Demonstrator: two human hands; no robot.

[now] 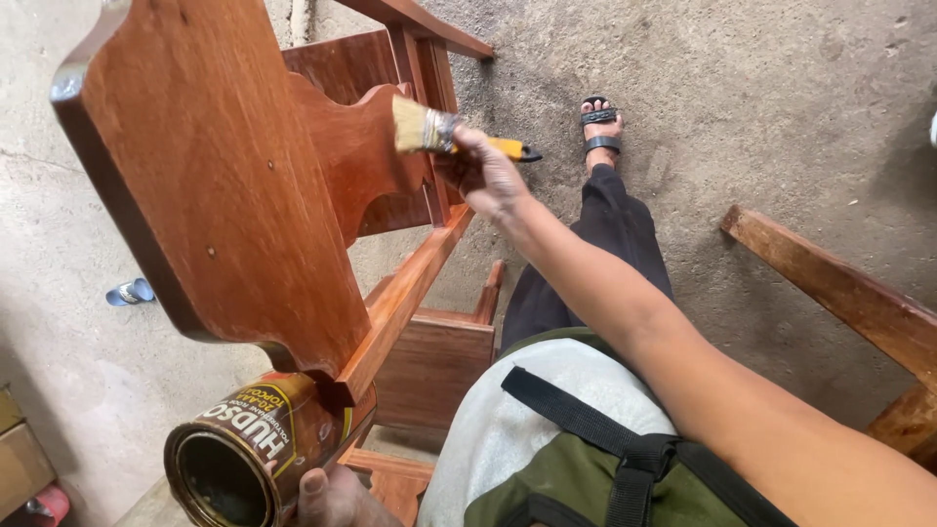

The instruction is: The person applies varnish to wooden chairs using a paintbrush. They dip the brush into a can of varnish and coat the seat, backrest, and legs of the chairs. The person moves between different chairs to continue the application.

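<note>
Holding a brush [459, 135] by its yellow handle, the right hand [485, 174] has its fingers wrapped tight about the metal ferrule end, and the pale bristles touch the curved edge of a reddish wooden chair [244, 176] that is tipped over on the concrete floor [781, 88]. The brush looks light and stiff in the handle, soft only at the bristles, so a grip close to the ferrule, as here, likely gives the best control; the handle may be slick where finish has run onto it.

At the bottom edge of the view the left hand [332, 498] closes on a can [259, 444], open mouth turned toward the camera. Only a few fingers show, curled against the can's lower side. The can is probably fairly heavy if much liquid remains (its dark inside does not show the level), rigid, and glossy enough to slip, so a grasp round the body seems safer than one at the rim.

The chair seems heavy and hard; its fresh coat would smear under a touch. A sandalled foot [600, 127] rests on the floor beyond it.
</note>
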